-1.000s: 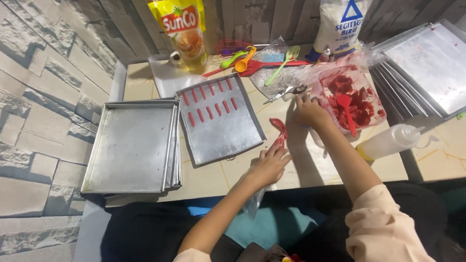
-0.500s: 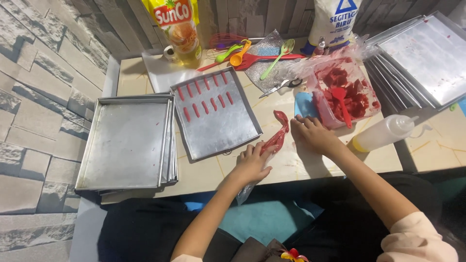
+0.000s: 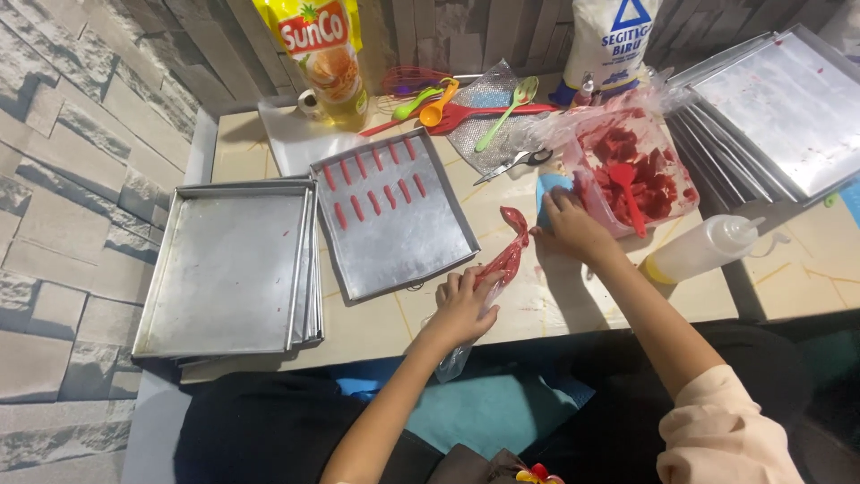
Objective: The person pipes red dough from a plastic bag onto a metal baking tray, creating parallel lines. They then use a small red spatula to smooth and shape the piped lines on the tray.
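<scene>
Hands first, as I watch from the head camera: my left hand (image 3: 461, 309) lies over the lower end of a clear piping bag (image 3: 503, 264) smeared with red paste, fingers curled around it and pressing it onto the worktop (image 3: 555, 300). My right hand (image 3: 569, 226) pinches the bag's upper, twisted end, fingers closed on the plastic, just beside a blue scraper (image 3: 548, 186). The bag stretches slantwise between the two hands, its clear tail hanging off the worktop's near edge. Just left of it sits a metal baking tray (image 3: 394, 237) carrying two rows of short red piped strips (image 3: 376, 184) in its far half; the near half is bare. Further left lies a stack of trays (image 3: 224, 269), the top one without strips. Behind my right hand stands a plastic tub (image 3: 681, 193) of red dough with a red spatula (image 3: 627, 193) in it. A squeeze bottle (image 3: 703, 251) lies on its side to the right, near another stack of trays (image 3: 779, 108). Scissors (image 3: 515, 164), coloured spoons (image 3: 466, 103), an oil pouch (image 3: 322, 49) and a flour bag (image 3: 614, 40) sit along the far edge.
</scene>
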